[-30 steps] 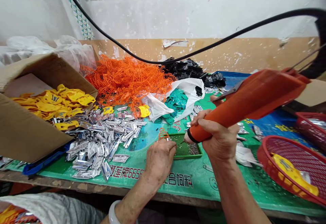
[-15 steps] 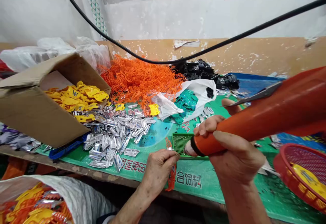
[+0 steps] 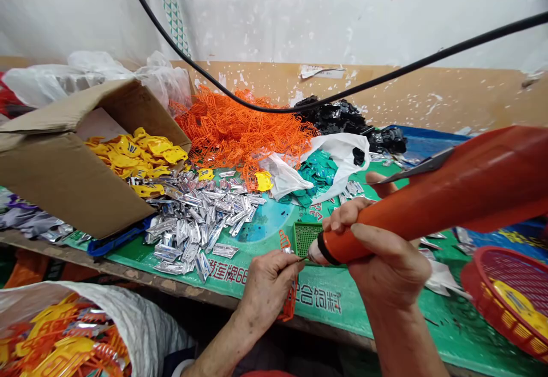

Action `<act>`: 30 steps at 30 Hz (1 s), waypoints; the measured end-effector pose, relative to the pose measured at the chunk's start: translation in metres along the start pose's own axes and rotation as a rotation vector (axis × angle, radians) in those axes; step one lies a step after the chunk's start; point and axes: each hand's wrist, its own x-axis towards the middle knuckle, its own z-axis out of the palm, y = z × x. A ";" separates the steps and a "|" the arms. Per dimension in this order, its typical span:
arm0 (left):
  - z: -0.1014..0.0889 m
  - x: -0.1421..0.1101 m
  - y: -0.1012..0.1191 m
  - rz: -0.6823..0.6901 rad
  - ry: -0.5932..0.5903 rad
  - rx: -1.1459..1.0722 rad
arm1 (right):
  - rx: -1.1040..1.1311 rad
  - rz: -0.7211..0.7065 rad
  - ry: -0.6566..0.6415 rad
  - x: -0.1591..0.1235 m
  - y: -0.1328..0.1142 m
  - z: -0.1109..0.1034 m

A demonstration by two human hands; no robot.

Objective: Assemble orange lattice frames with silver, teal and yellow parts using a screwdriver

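Note:
My right hand (image 3: 385,251) is wrapped around a long orange tube-shaped bag (image 3: 454,194) with a black band and a whitish nozzle (image 3: 317,250) at its lower end. A grey metal blade (image 3: 415,169) sticks out above the same hand; its handle is hidden. My left hand (image 3: 268,283) is closed in a pinch on an orange plastic frame piece (image 3: 289,307), which shows above and below the fingers. From the left fingertips a thin dark tip reaches to the nozzle. Just behind the nozzle lies a small green perforated basket (image 3: 305,233).
Silver pieces (image 3: 192,234) lie loose at left before a cardboard box (image 3: 72,188) of yellow parts. Behind are an orange heap (image 3: 252,131), black parts (image 3: 338,117) and a white bag (image 3: 353,151) of green parts. A red basket (image 3: 488,297) stands right, a full sack (image 3: 145,320) lower left.
The nozzle and bag have shifted slightly left and come closer to my left fingertips. The bag lies somewhat more level. The whole view has moved a little.

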 end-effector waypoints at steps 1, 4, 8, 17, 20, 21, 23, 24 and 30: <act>0.000 0.000 0.000 0.010 0.001 0.010 | -0.005 -0.001 0.001 0.000 0.000 0.000; 0.001 -0.001 0.000 0.028 0.011 0.036 | -0.024 -0.003 0.008 -0.001 0.001 0.000; 0.003 0.000 -0.001 0.025 0.022 0.041 | -0.025 0.005 0.009 -0.003 0.002 -0.001; -0.006 -0.007 -0.013 -0.076 0.039 -0.017 | -0.011 -0.018 0.013 -0.002 -0.003 0.000; -0.007 -0.010 -0.019 -0.166 0.073 -0.125 | -0.003 0.014 0.008 -0.005 -0.004 0.001; -0.007 -0.010 -0.020 -0.180 0.089 -0.152 | -0.001 0.027 0.006 -0.006 -0.003 0.001; -0.006 -0.011 -0.021 -0.199 0.107 -0.191 | -0.006 0.052 0.001 -0.010 -0.002 0.002; -0.006 -0.010 -0.021 -0.218 0.102 -0.206 | -0.013 0.064 -0.002 -0.012 0.000 0.003; -0.013 -0.009 -0.012 -0.294 -0.018 -0.221 | -0.070 0.130 0.015 -0.019 0.004 0.011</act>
